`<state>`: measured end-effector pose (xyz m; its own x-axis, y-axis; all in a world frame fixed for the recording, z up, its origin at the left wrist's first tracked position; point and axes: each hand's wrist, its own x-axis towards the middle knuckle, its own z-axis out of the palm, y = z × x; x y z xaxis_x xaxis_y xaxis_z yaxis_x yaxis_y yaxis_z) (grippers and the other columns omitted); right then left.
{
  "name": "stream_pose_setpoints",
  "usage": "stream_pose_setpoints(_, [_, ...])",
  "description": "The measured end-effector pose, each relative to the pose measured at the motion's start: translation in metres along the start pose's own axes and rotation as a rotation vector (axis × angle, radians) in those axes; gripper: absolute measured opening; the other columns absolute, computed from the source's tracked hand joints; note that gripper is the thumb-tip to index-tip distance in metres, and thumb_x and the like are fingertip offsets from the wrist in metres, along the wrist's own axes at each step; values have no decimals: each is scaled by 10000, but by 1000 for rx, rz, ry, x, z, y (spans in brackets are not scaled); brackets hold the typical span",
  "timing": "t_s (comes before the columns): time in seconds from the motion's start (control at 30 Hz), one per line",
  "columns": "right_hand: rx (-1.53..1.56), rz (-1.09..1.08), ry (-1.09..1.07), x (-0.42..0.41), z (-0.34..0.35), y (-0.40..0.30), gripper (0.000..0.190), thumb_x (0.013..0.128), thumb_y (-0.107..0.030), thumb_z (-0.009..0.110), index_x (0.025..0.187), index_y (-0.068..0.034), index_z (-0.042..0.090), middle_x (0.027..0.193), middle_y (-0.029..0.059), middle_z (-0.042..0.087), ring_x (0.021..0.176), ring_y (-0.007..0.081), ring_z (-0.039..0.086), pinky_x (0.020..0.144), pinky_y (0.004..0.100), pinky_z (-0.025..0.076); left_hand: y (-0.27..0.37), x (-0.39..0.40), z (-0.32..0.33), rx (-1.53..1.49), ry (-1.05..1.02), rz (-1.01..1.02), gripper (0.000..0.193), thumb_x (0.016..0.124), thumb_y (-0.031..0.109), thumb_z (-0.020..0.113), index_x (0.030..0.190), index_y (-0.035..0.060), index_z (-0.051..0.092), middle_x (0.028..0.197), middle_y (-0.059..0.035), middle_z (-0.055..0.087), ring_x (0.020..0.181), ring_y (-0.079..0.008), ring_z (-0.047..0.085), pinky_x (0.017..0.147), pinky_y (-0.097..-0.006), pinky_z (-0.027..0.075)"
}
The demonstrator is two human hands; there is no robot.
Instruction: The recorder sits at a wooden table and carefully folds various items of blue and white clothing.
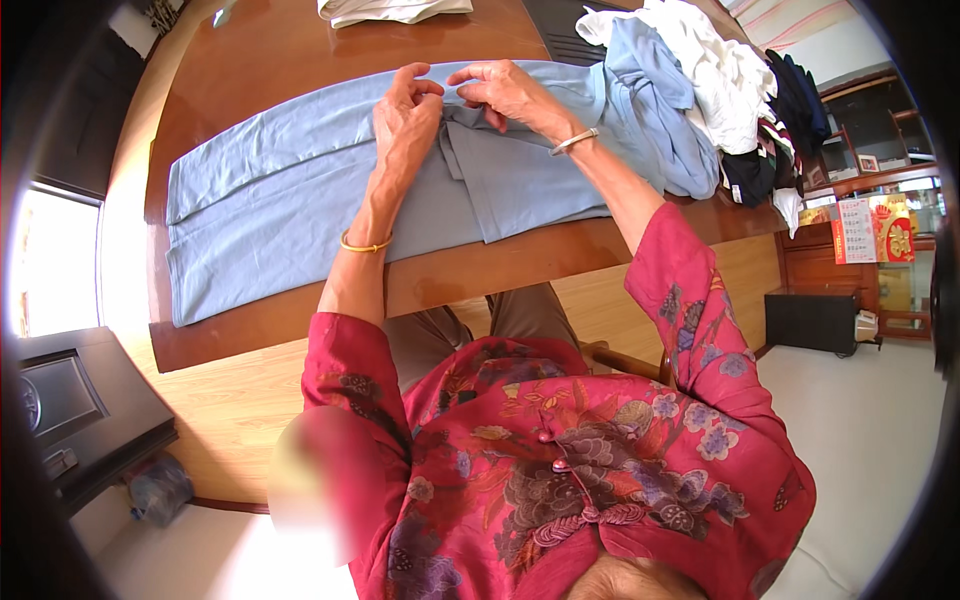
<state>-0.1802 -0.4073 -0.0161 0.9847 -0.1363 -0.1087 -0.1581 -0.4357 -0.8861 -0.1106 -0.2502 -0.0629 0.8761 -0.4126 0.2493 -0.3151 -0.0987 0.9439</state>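
A light-blue garment [300, 180] lies stretched lengthwise across a glossy brown wooden table, its left end spread in flat layers. My left hand [407, 116] is over its middle, with fingers loosely curled and no cloth visible between thumb and forefinger. Facing it from the right, my right hand [514, 94] has bent fingers apart, close above the fabric. A greyish, rumpled fold [465, 116] of the garment shows between and below the two hands. Whether the lower fingertips touch it is hidden. Toward the right, the garment bunches up.
The wooden table [525, 266] has its front edge just before my lap. A heap of white clothes [720, 82] and dark clothes [750, 176] sits at the right end. Folded white cloth [394, 9] rests at the back. A dark door [82, 405] stands at lower left.
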Motion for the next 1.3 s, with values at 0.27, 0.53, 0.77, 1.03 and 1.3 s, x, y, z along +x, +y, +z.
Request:
stream_pose_setpoints(0.27, [23, -3, 12, 4, -3, 9, 420, 858, -182, 576, 1220, 31, 589, 854, 163, 676, 473, 118, 561, 454, 270, 493, -4, 2, -1, 161, -112, 28, 422, 775, 194, 657, 1166, 35, 628, 853, -80, 709, 766, -197, 657, 718, -327, 507])
stream_pose_setpoints(0.53, [-53, -245, 356, -11, -1, 13, 226, 838, -110, 625, 1025, 10, 670, 696, 76, 664, 587, 135, 630, 520, 280, 493, -17, 4, 4, 445, -22, 70, 314, 779, 118, 584, 1076, 44, 655, 832, -119, 702, 765, -331, 661, 761, -432, 469])
stream_pose_setpoints(0.77, [-558, -474, 239, -69, 22, -5, 175, 800, -192, 718, 828, -29, 661, 687, 79, 634, 604, 214, 596, 592, 308, 490, -28, 4, 0, 494, 153, 220, 337, 768, 104, 610, 1098, 53, 651, 901, -101, 661, 815, -263, 637, 732, -376, 494])
stream_pose_setpoints(1.03, [-734, -432, 219, -106, 40, 23, 192, 779, -196, 719, 793, -42, 605, 635, 56, 582, 559, 213, 580, 550, 324, 485, 2, 4, -8, 25, 55, 70, 275, 789, 97, 589, 1030, 25, 701, 864, -64, 700, 734, -132, 608, 682, -271, 484])
stream_pose_setpoints(1.3, [-502, -400, 182, -128, 45, -3, 213, 774, -166, 710, 960, -83, 649, 663, 40, 555, 551, 166, 540, 535, 295, 466, 9, 2, -21, 215, -443, 90, 315, 708, 92, 563, 979, 31, 713, 817, -107, 676, 755, -229, 622, 739, -334, 502])
